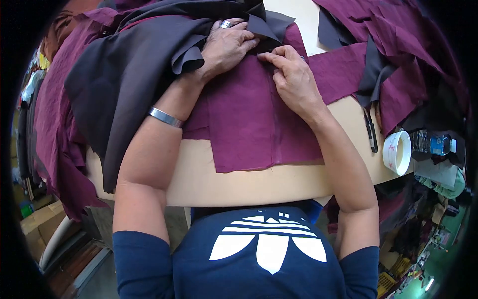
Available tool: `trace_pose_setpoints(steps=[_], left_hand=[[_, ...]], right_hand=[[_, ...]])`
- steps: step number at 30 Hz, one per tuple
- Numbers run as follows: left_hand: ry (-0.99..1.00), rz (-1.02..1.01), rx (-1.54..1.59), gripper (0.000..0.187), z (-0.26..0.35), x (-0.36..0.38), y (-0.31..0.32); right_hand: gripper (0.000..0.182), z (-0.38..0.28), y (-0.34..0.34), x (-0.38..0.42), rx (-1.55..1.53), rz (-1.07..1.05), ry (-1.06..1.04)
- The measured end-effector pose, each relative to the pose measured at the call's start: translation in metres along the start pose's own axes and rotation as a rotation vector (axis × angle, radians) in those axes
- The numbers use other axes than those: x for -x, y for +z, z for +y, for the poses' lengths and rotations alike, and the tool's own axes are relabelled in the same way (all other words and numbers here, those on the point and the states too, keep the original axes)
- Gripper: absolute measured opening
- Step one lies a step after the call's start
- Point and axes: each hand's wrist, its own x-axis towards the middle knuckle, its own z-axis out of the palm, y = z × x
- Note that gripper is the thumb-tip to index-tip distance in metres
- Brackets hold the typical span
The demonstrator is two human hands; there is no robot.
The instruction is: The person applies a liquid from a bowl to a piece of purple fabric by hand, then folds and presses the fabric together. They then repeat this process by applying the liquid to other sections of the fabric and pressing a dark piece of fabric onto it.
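A maroon cloth panel (241,114) lies on the table with a seam line running down it. Dark grey cloth (124,70) is bunched over its upper left side and drapes off the table edge. My left hand (230,47), wearing a ring, is closed at the folded dark cloth, its fingertips partly hidden by a dark flap. Just to its right, my right hand (294,77) has thumb and forefinger pinched at the top of the maroon panel, near the seam. Anything tiny between those fingertips is too small to make out.
More maroon cloth (398,30) and dark pieces are heaped at the right. A black pen (370,130), a white bowl (397,152) and a plastic bottle (433,143) lie near the right edge of the pale table (239,187). Maroon cloth (59,134) hangs at the left.
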Motion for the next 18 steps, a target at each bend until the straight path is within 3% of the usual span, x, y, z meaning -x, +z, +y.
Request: trace_pose_setpoints(steps=[7,11,12,14,18], left_hand=[[0.031,0.063,-0.06,0.032,-0.014,-0.007,0.026],[0.021,0.081,-0.109,0.033,-0.02,-0.007,0.034],[0.001,-0.021,-0.08,0.033,-0.012,-0.007,0.019],[0.106,0.101,0.008,0.023,-0.004,0.001,0.007],[0.08,0.117,0.077,0.026,-0.002,0.0,0.007]], right_hand=[[0.025,-0.015,-0.017,0.045,-0.024,-0.04,-0.149],[0.024,-0.022,-0.018,0.046,-0.039,-0.032,-0.106],[0.024,-0.023,-0.016,0.048,-0.012,-0.018,-0.121],[0.024,-0.021,-0.01,0.053,0.043,0.01,-0.161],[0.027,-0.034,-0.02,0.088,-0.007,-0.073,-0.166]])
